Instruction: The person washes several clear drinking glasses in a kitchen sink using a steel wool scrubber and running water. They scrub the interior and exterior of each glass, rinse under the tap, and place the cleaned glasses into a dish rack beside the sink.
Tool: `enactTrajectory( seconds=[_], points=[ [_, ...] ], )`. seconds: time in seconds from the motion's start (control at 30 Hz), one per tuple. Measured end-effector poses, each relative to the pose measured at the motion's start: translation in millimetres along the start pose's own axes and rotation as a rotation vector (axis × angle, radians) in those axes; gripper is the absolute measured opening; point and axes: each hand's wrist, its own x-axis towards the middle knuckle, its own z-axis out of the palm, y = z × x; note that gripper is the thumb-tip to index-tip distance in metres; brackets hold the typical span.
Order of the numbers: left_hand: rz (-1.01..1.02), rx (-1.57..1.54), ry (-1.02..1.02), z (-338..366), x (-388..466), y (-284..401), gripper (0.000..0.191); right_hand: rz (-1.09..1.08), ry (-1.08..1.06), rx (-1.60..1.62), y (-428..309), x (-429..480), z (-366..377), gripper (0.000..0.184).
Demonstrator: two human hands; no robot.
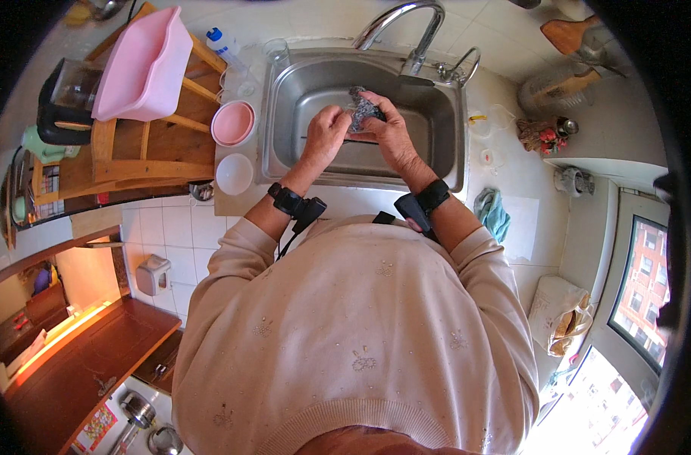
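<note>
Both hands are over a stainless steel sink (317,74). My right hand (388,125) grips a crumpled grey mesh-like thing (360,114), perhaps a scouring pad, with the thumb below it and the fingers over its top. My left hand (327,132), fingers curled, is pinched at the left side of the same piece; what lies between its fingertips is hidden. A thin dark rod-like thing (361,141) shows behind and below the hands in the sink. The chrome faucet (419,40) arches above the sink's back edge, and no water is seen running from it.
Left of the sink stand pink and white bowls (233,123), a white bowl (234,174), a drinking glass (277,52) and a blue-capped bottle (223,42). A pink basin (146,68) rests on a wooden rack (152,170). A teal cloth (493,213) lies at the right.
</note>
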Motion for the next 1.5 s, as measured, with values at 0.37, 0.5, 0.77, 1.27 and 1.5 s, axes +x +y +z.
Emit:
enactTrajectory(
  seconds=[0.37, 0.5, 0.77, 1.27, 1.5],
  points=[
    [0.469, 0.108, -0.190, -6.1, -5.5, -6.4, 0.070, 0.369, -0.019, 0.516, -1.8, -16.7, -1.2, 0.035],
    [0.583, 0.301, -0.169, 1.2, -7.5, -8.6, 0.073, 0.333, 0.051, 0.431, 4.8, -23.6, 5.7, 0.036],
    [0.443, 0.042, -0.246, 1.4, -11.6, -6.4, 0.064, 0.324, 0.014, 0.579, 3.5, -28.9, 6.7, 0.025],
    [0.310, -0.069, 0.045, 9.1, -31.2, 8.1, 0.052, -0.111, 0.118, 0.323, -11.0, -19.9, 7.6, 0.030],
    [-0.530, -1.270, -0.224, 21.8, -31.6, 3.4, 0.023, -0.344, 0.114, 0.005, -9.1, -19.9, 1.9, 0.033]
  ],
)
